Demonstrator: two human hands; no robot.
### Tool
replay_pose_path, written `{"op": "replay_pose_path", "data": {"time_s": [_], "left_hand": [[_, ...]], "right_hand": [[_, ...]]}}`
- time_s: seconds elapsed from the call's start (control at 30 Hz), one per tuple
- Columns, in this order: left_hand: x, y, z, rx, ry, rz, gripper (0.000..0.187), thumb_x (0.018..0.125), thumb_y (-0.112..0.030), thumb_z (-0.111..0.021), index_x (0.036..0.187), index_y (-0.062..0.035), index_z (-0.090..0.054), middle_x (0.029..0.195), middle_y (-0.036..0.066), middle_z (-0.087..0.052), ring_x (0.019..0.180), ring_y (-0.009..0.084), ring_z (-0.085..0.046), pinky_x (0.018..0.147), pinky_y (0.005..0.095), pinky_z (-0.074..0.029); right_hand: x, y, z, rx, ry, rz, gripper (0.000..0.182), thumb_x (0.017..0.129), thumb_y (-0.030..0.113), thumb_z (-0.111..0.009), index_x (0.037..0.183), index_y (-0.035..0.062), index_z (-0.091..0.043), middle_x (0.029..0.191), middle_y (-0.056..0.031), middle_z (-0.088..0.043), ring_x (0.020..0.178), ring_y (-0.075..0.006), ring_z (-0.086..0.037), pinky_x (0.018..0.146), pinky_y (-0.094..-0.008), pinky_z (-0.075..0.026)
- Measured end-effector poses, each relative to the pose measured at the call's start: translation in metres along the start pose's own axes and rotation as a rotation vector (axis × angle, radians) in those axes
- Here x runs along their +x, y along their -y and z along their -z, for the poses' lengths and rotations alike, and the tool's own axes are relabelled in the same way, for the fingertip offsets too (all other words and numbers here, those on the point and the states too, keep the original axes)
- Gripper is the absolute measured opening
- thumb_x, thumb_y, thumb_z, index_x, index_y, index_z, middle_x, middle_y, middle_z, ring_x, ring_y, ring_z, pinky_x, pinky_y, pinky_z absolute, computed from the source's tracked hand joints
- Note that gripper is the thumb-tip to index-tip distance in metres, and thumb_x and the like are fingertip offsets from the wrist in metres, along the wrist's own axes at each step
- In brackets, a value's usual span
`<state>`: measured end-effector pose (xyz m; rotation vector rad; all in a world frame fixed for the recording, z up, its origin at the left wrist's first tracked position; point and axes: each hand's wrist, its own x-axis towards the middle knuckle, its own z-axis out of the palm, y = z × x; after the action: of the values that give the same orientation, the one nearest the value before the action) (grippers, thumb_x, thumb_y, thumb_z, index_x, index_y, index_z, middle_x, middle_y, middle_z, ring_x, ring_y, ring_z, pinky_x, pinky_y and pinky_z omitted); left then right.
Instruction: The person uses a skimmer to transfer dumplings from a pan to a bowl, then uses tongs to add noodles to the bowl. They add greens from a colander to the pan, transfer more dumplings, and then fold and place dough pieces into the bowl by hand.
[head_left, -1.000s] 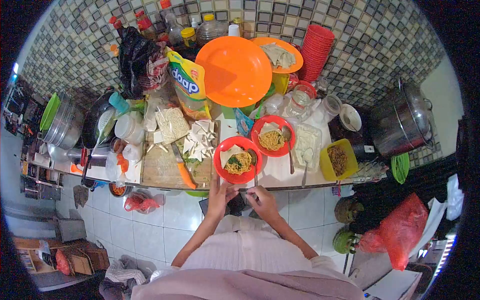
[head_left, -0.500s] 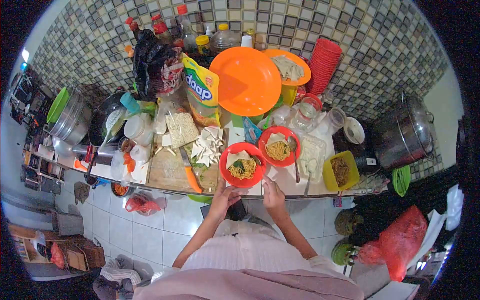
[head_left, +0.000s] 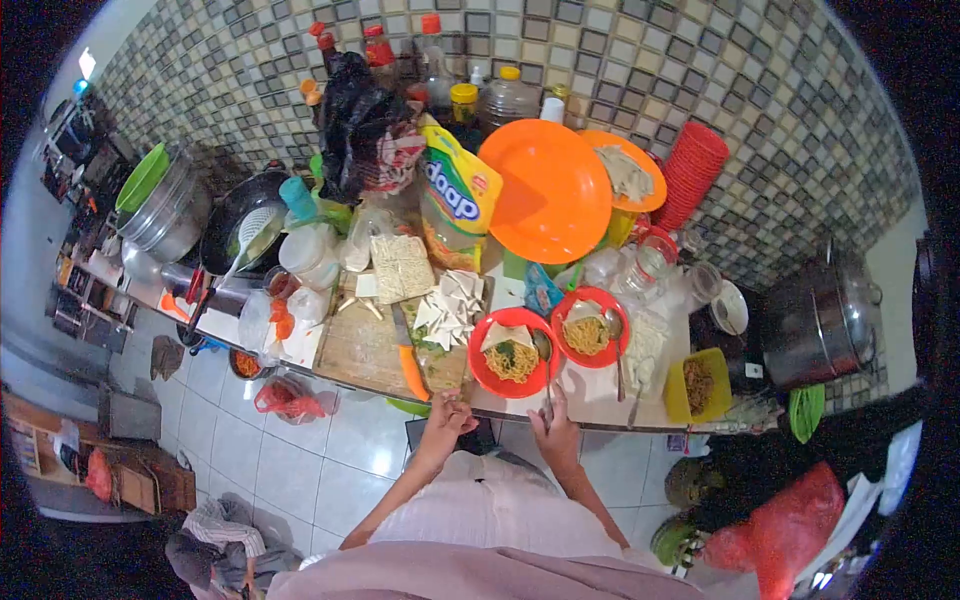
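Observation:
A red bowl of noodles (head_left: 508, 366) stands by the counter's front edge, with greens and a pale flat wrapper piece on top. A spoon (head_left: 546, 372) leans in it, its handle toward me. My right hand (head_left: 557, 432) has its fingers closed at the end of that handle. My left hand (head_left: 447, 428) is at the counter edge, below left of the bowl and apart from it, fingers loosely curled with nothing visible in them. Beside this bowl sits a second red noodle bowl (head_left: 590, 334) with its own spoon (head_left: 617, 362).
Left of the bowls lies a cutting board (head_left: 360, 352) with an orange-handled knife (head_left: 411, 372), cut wrappers (head_left: 450, 310) and a dry noodle block (head_left: 402, 268). A yellow container (head_left: 697, 386) stands right. Behind are an orange plate (head_left: 548, 190) and stacked red bowls (head_left: 692, 178). A person (head_left: 215, 550) is lower left.
The view has shifted, so the counter things appear further right and lower. My left hand has drawn back from the near bowl. My right hand remains at the spoon handle.

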<state>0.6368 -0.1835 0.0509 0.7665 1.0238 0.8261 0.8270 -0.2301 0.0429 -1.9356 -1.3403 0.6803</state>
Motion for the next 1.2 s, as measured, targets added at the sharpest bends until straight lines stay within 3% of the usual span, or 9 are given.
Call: {"op": "replay_pose_path", "data": {"time_s": [0.17,0.5,0.6,0.67,0.77,0.97,1.03,1.13,1.2], "left_hand": [[0.000,-0.014,0.039,-0.025,-0.127,-0.168,0.035,0.078,0.002,-0.040,0.112,-0.0040,-0.037,0.076,0.000,-0.043,0.067,0.0084,-0.044,0.065,0.0217,-0.042],[0.007,-0.082,0.188,0.107,-0.760,-0.632,0.030,0.073,0.007,-0.033,0.097,-0.0006,-0.048,0.065,-0.001,-0.040,0.060,0.0078,-0.039,0.056,0.0200,-0.034],[0.022,-0.085,0.244,0.363,-0.942,-0.653,0.021,0.078,0.001,-0.038,0.096,0.0009,-0.049,0.070,0.003,-0.047,0.063,0.0123,-0.046,0.058,0.0243,-0.038],[0.032,-0.094,0.264,0.972,-1.136,-0.647,0.020,0.081,-0.008,-0.045,0.097,0.0024,-0.049,0.079,0.010,-0.054,0.070,0.0208,-0.052,0.064,0.0291,-0.041],[0.052,-0.115,0.285,1.002,-1.021,-0.634,0.028,0.079,-0.016,-0.055,0.100,0.0022,-0.050,0.093,0.016,-0.054,0.083,0.0293,-0.052,0.074,0.0347,-0.040],[0.103,-0.128,0.327,1.280,-0.879,-0.593,0.046,0.069,-0.023,-0.065,0.105,0.0012,-0.049,0.102,0.018,-0.052,0.091,0.0342,-0.049,0.080,0.0392,-0.038],[0.112,-0.133,0.325,1.251,-0.902,-0.565,0.045,0.066,-0.022,-0.067,0.101,0.0012,-0.052,0.096,0.019,-0.055,0.086,0.0346,-0.052,0.075,0.0393,-0.042],[0.117,-0.134,0.330,1.090,-0.846,-0.450,0.036,0.065,-0.020,-0.068,0.092,0.0011,-0.056,0.086,0.019,-0.057,0.076,0.0327,-0.056,0.068,0.0377,-0.045],[0.116,-0.139,0.331,1.204,-0.868,-0.413,0.027,0.066,-0.018,-0.067,0.084,0.0010,-0.058,0.080,0.018,-0.059,0.070,0.0308,-0.058,0.064,0.0348,-0.046]], "right_hand": [[-0.014,-0.015,-0.015,0.197,0.027,-0.009,0.083,0.075,0.024,-0.061,0.133,0.0035,-0.005,0.082,-0.0112,-0.054,0.074,-0.0218,-0.054,0.067,-0.0339,-0.045],[-0.034,-0.057,-0.028,0.370,-0.350,-0.051,0.056,0.081,0.016,-0.043,0.129,0.0030,-0.018,0.065,-0.0003,-0.038,0.062,-0.0111,-0.039,0.058,-0.0238,-0.036],[-0.037,-0.047,-0.032,0.576,-0.424,-0.196,0.052,0.081,0.012,-0.042,0.128,0.0053,-0.020,0.064,0.0016,-0.033,0.060,-0.0086,-0.036,0.054,-0.0217,-0.033],[-0.039,-0.045,-0.034,0.645,-0.388,-0.253,0.050,0.081,0.008,-0.041,0.127,0.0063,-0.021,0.064,0.0031,-0.034,0.060,-0.0071,-0.037,0.053,-0.0214,-0.033],[-0.046,-0.050,-0.041,0.844,-0.398,-0.536,0.051,0.080,0.004,-0.040,0.127,0.0123,-0.021,0.064,0.0034,-0.036,0.056,-0.0056,-0.037,0.046,-0.0193,-0.031],[-0.062,-0.111,-0.077,0.101,-0.502,-0.060,0.044,0.080,0.003,-0.040,0.118,0.0227,-0.029,0.057,0.0013,-0.036,0.047,-0.0072,-0.034,0.035,-0.0195,-0.025],[-0.068,-0.087,-0.071,0.767,-0.644,-0.720,0.028,0.080,0.006,-0.041,0.105,0.0185,-0.034,0.055,-0.0010,-0.036,0.046,-0.0103,-0.035,0.035,-0.0232,-0.027],[-0.081,-0.119,-0.084,1.325,-0.807,-0.881,0.021,0.081,0.010,-0.045,0.096,0.0176,-0.033,0.054,-0.0009,-0.034,0.042,-0.0113,-0.031,0.035,-0.0256,-0.026],[-0.078,-0.128,-0.092,1.285,-0.773,-0.864,0.020,0.081,0.011,-0.045,0.096,0.0174,-0.033,0.054,-0.0012,-0.035,0.043,-0.0116,-0.031,0.036,-0.0256,-0.027]]}}
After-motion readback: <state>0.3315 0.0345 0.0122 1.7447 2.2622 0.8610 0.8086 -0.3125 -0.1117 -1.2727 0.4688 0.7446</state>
